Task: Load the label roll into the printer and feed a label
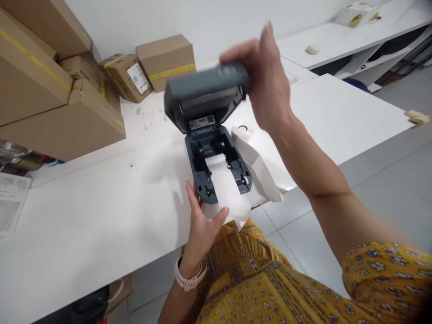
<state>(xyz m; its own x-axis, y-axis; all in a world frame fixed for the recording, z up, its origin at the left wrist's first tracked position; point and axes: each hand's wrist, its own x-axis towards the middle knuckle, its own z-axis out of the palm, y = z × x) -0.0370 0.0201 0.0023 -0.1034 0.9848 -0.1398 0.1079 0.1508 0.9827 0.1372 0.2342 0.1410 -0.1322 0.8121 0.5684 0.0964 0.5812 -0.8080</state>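
Observation:
A dark blue-grey label printer point(199, 155) stands near the table's front edge with its lid point(205, 83) raised at a slant. My right hand point(266, 81), slightly blurred, grips the lid's upper right edge from the side. A white label strip point(224, 180) runs from inside the printer over its front and hangs past the edge. My left hand point(204, 225) is at the front left corner, its thumb pressed on the lower end of the strip and its fingers against the printer's side. Part of those fingers is hidden.
Loose white backing paper point(259, 168) lies curled to the printer's right. Cardboard boxes point(165, 58) are stacked at the back left of the white table point(101, 198). A side counter point(337, 42) runs along the right, and a yellowish tape piece point(417, 118) sits at a table corner.

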